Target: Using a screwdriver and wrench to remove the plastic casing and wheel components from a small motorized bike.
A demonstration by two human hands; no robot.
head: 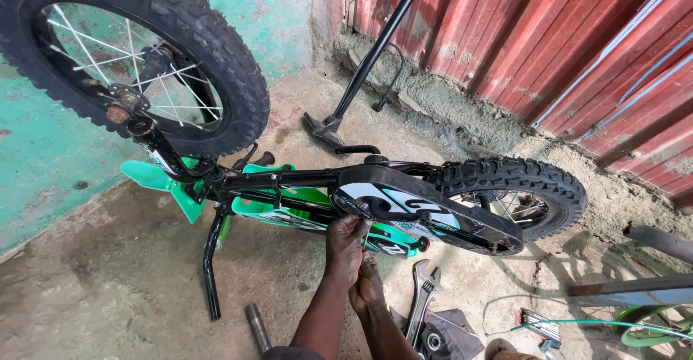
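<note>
One small bicycle (289, 187), black with green parts, lies upside down on the concrete floor (108, 273), near the corner where the green wall meets the red metal sheets. I judge it is turned over so that its underside and chain area face up, within easy reach. It has two knobby wheels: the front wheel (144, 50) stands high at the left, the rear wheel (516, 194) is lower at the right.

One black floor pump (375, 57) leans against the red sheets, out of the way.

One black chain guard (426, 212) covers the middle of the frame. The left hand (345, 241) pinches its lower edge with curled fingers. The right hand (367, 288) sits just under the left, loosely closed; I cannot tell if it holds something.

One adjustable wrench (422, 299) lies on the floor beside the hands.
</note>
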